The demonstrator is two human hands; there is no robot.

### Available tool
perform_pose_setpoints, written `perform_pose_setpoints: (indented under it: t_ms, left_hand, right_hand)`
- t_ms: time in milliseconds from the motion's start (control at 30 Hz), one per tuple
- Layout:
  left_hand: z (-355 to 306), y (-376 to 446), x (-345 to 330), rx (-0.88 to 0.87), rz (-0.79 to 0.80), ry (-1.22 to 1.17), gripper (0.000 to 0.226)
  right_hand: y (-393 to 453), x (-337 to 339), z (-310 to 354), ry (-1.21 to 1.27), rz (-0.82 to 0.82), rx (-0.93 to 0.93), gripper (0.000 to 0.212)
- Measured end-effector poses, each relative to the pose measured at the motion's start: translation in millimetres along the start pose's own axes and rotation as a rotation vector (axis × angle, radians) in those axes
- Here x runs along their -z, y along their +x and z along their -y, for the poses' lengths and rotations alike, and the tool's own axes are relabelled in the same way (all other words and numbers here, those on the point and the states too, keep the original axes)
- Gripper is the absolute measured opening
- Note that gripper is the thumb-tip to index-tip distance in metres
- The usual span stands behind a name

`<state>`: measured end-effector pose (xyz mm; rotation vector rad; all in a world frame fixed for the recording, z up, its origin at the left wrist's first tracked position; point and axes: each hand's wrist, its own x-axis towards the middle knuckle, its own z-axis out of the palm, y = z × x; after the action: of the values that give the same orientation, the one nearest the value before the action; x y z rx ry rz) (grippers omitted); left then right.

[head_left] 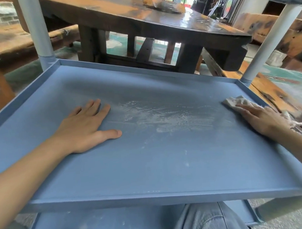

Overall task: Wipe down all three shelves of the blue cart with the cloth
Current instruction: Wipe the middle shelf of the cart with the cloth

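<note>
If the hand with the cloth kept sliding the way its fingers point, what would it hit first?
The right hand, pressing the cloth, points toward the shelf's far-left area. The way looks free across the white smears; probably the far rim comes first, though depth is unclear.

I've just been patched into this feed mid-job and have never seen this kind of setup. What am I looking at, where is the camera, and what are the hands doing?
There is no machine here: a person wears one wide-angle camera on the head, looking down at their own bare hands. They face the middle shelf of a blue cart, with the bottom shelf below and the top shelf's underside above. The left hand rests flat on the shelf, holding nothing. The right hand presses a pale cloth against the shelf near its right rim. Whitish streaks lie across the middle. A dark wooden table stands behind the cart.
</note>
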<state>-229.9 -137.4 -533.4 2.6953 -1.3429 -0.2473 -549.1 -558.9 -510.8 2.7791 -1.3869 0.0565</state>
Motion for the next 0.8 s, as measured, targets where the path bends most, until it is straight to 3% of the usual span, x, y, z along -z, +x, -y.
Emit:
perform_pose_setpoints:
  t_ms: [67,200,367,433,533,633,733,800]
  left_hand:
    - [0.1,-0.3,-1.0,-0.003,0.002,0.015,0.107]
    - [-2.1,0.8,-2.5,-0.013,-0.020,0.041,0.099]
    - [-4.8,2.1,-2.7,-0.005,-0.021,0.035,0.100]
    - [-4.4,4.4,-4.9,-0.010,-0.034,0.023,0.100]
    - [-1.3,4.2,-1.3,-0.033,-0.033,-0.011,0.095]
    - [17.8,1.5,18.6,-0.064,-0.119,0.042,0.073]
    - [63.5,-1.5,53.0,0.118,-0.397,0.219,0.063]
    - [105.0,-5.5,64.4,0.331,-0.425,0.249,0.055]
  right_hand:
    - [7.4,-4.6,21.3,0.055,-0.029,-0.257,0.063]
    - [15.6,-6.4,72.4,0.127,0.020,-0.513,0.073]
    - [12.9,-2.7,146.3,0.207,0.071,-0.594,0.081]
    - [10.3,-3.1,176.8,0.271,0.072,-0.527,0.083]
    - [5.0,-11.2,205.5,0.320,0.093,-0.281,0.081]
    - [4.5,-2.8,198.4,0.335,0.147,-0.126,0.081]
    - [2.0,6.1,177.4,0.211,-0.039,-0.108,0.067]
    - [-3.5,-0.3,167.9,0.189,-0.102,-0.036,0.062]
